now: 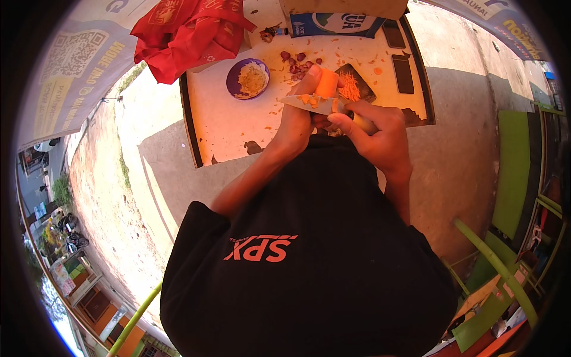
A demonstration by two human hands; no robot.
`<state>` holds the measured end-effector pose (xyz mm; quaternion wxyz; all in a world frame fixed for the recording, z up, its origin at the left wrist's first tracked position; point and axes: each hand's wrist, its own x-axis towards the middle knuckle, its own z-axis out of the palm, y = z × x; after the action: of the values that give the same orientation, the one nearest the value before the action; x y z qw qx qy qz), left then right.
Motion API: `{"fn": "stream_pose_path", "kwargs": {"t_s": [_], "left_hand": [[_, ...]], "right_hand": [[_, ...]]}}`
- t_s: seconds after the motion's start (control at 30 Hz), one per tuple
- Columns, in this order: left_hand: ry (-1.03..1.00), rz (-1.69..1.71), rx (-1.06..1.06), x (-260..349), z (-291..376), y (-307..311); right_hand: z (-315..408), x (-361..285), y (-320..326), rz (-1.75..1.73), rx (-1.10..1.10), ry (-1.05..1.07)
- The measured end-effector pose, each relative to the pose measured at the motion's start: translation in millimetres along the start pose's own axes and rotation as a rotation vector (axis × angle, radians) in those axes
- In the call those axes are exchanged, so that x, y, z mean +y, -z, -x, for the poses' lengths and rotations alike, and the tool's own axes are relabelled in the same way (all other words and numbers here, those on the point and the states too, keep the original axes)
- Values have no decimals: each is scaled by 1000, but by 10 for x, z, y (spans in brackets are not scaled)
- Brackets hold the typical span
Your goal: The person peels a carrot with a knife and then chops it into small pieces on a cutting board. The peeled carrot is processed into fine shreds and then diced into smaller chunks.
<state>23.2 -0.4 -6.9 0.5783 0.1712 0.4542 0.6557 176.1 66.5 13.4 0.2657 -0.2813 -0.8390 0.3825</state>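
In my left hand (299, 111) is a thick peeled piece of carrot (328, 83), held upright above the near part of the table. My right hand (379, 129) grips a kitchen knife by its pale yellowish handle (365, 124). The knife's blade (299, 101) points left across my left hand, just below the carrot, and bits of orange carrot cling to it. Behind the hands, thin carrot shreds (349, 87) lie on a dark flat board (363, 85), partly hidden by my right hand. Several small shallots (299, 62) are grouped beyond the carrot.
A purple bowl (229, 81) of pale yellow food stands on the white table (223, 129), left of my hands. A red bag (192, 40) covers the far left corner. Two dark phones (403, 73) lie near the right edge. A cardboard box (348, 8) stands at the back; carrot scraps are scattered about.
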Motion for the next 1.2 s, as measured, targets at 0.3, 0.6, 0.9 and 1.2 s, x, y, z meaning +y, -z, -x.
{"fn": "stream_pose_path", "kwargs": {"t_s": [0.3,0.6,0.9,1.2], "left_hand": [[123,82,-163,-21,75,67],[73,85,-82,0,26,22],[79,38,-72,-23,24,53],[74,85,-94,-32,-18,102]], "right_hand": [[-59,131,78,161,252,-97],[9,-35,34,-17,74,-68],[-18,-48,0,-19,93,-12],[-86,122,32,189,196,-36]]}}
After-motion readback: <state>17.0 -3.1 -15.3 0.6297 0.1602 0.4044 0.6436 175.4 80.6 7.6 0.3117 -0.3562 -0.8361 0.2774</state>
